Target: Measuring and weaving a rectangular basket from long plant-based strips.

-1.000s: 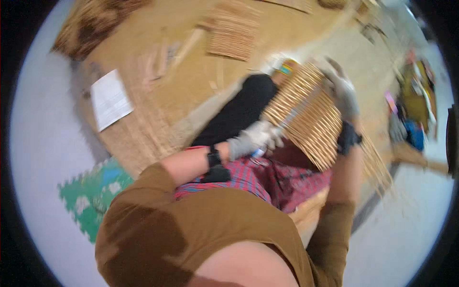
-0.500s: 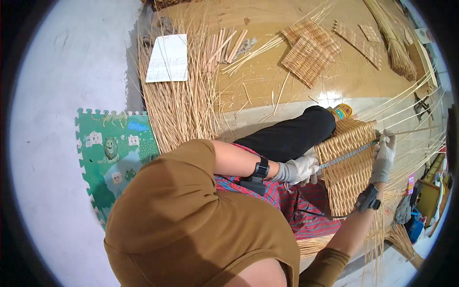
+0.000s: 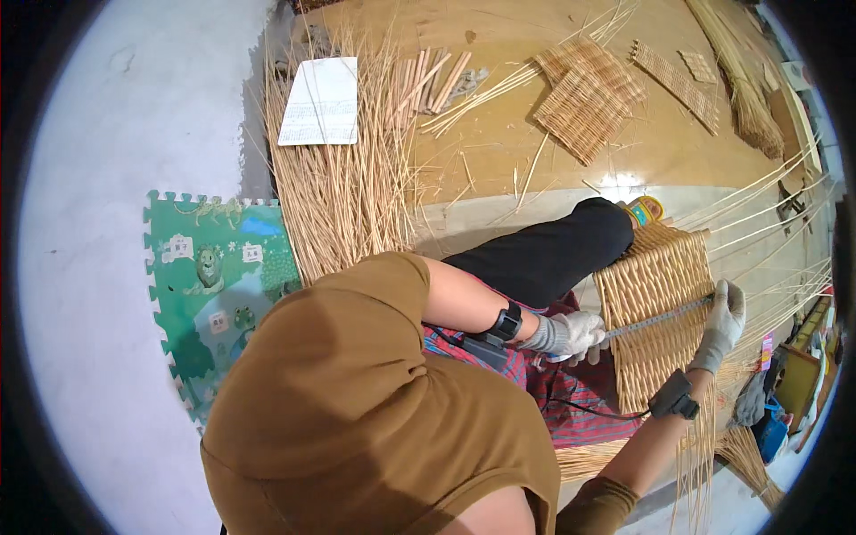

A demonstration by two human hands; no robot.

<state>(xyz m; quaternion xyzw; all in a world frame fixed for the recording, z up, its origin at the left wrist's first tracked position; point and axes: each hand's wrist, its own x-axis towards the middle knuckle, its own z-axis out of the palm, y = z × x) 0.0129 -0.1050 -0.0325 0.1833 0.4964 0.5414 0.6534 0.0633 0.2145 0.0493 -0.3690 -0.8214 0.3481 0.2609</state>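
Observation:
A woven wicker panel (image 3: 660, 361) rests across my lap, with long unwoven rods running out from its right side. Over its surface stretches the strip of a tape measure (image 3: 658, 318). My left hand (image 3: 578, 336), in a pale grey work glove, is closed on the tape at the panel's left edge; what else lies in the palm is mostly hidden. At the opposite edge my right hand (image 3: 728, 314), gloved too, pinches the other end of the strip. Its fingertips touch the panel's right border.
Loose rods (image 3: 343, 196) lie in a heap at left under a white sheet of paper (image 3: 321, 102). Finished woven pieces (image 3: 584, 111) and a rod bundle (image 3: 753, 107) lie farther off. A green foam mat (image 3: 214, 303) is at left, a blue container (image 3: 774, 428) at right.
Both hands and the tape strip have moved nearer to me along the panel, the right hand farther than the left. The tape still spans the panel. The view has shifted slightly.

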